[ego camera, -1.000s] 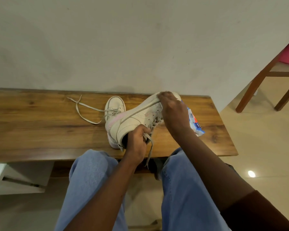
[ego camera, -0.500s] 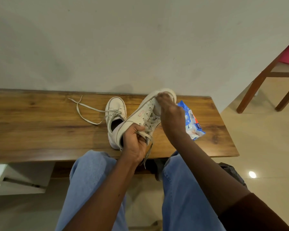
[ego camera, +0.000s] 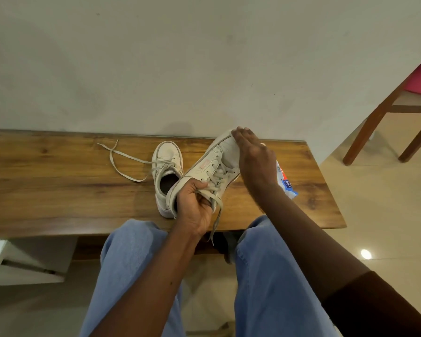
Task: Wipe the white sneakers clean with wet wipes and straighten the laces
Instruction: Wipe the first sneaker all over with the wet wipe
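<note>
Your left hand (ego camera: 195,210) grasps raised sneaker (ego camera: 204,166) at collar | your right hand (ego camera: 253,156) flat, fingers straight, on its toe | second sneaker (ego camera: 168,154) beside, on bench (ego camera: 58,190) | wipes pack (ego camera: 287,186) behind right wrist

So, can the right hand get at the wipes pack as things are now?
Probably yes. The pack lies on the table just beside the right hand, nothing between; the hand only needs to leave the sneaker toe.
</note>
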